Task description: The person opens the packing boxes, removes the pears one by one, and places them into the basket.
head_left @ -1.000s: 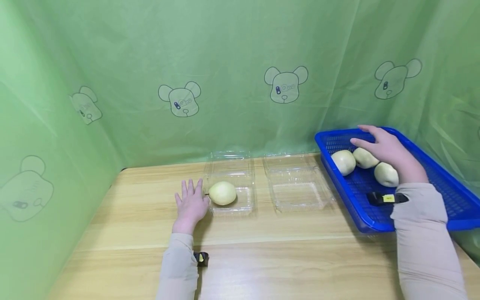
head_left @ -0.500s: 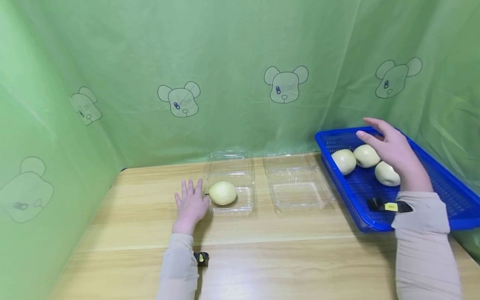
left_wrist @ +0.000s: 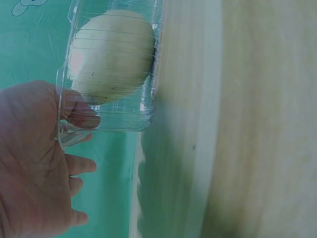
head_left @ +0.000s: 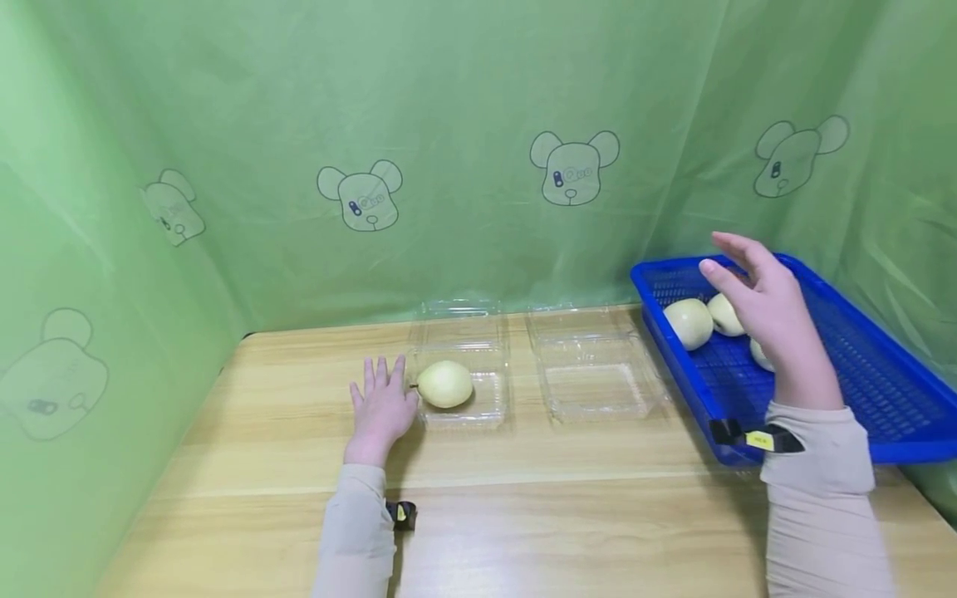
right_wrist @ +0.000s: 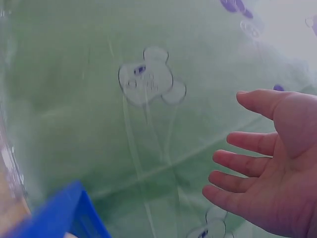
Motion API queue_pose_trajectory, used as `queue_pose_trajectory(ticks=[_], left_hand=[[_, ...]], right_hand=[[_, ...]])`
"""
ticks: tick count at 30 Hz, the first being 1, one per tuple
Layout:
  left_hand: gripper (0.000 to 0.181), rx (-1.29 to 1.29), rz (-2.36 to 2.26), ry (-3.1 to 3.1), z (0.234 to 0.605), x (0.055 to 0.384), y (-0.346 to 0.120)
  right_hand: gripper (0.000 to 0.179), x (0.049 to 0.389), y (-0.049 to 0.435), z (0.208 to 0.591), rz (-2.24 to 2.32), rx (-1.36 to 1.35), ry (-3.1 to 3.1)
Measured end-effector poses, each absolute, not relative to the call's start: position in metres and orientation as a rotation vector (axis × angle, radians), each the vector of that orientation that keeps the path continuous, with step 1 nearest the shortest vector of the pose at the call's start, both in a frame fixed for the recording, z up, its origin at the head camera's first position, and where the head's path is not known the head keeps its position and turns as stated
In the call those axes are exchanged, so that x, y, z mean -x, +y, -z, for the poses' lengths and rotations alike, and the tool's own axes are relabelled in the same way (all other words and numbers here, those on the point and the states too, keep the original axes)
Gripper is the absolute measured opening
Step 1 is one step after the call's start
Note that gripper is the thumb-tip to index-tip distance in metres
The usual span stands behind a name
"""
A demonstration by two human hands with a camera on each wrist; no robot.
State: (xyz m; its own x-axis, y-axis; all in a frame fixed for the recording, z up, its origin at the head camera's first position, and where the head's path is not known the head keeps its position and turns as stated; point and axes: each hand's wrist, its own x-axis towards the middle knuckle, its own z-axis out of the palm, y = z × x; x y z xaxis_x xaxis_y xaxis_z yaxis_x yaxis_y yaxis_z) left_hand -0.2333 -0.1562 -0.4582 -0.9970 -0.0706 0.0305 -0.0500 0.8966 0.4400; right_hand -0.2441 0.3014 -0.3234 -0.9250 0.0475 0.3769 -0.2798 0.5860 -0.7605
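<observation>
My left hand (head_left: 382,415) lies spread at the left rim of a clear plastic clamshell box (head_left: 489,399), its thumb side touching it. One pale yellow pear (head_left: 444,384) rests inside that box, its stem toward the hand. In the left wrist view the pear (left_wrist: 114,57) shows through the ridged plastic wall, and part of one digit is also seen through the plastic. Raised above a blue basket (head_left: 676,365), my right hand (head_left: 777,311) has its fingers extended and the thumb apart, with nothing held. Several pale pears (head_left: 689,324) sit in the basket, partly hidden by this hand.
A second clear clamshell box (head_left: 594,390) stands with its lid up between the first box and the basket. Behind the wooden table (head_left: 523,515) hangs a green curtain (head_left: 463,108) with bear-head prints. Another curtain side closes off the left.
My right hand has risen off the pears in the basket and drawn back a little toward the near side, still holding nothing. The left hand and the boxed pear have not moved.
</observation>
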Motion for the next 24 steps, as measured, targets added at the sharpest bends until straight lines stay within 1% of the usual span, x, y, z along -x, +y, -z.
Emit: queue_pose_trajectory(ticks=[5,10,18,24], left_hand=[[0.065,-0.088,0.695,-2.999,0.457,0.233,-0.156],[0.064,-0.093,0.689,-2.995,0.457,0.234,-0.156],[0.065,-0.084,0.678,-3.009,0.456,0.233,-0.155],[0.065,-0.082,0.690,-3.008,0.459,0.235,-0.157]], right_hand=[[0.059,0.240,0.277,0.320,-1.234,-0.243,-2.438],[0.058,0.239,0.247,0.318,-1.271,-0.354,-2.401],[0.056,0.244,0.201,0.327,-1.206,-0.534,-2.403],[0.057,0.246,0.174,0.332,-1.176,-0.574,-2.458]])
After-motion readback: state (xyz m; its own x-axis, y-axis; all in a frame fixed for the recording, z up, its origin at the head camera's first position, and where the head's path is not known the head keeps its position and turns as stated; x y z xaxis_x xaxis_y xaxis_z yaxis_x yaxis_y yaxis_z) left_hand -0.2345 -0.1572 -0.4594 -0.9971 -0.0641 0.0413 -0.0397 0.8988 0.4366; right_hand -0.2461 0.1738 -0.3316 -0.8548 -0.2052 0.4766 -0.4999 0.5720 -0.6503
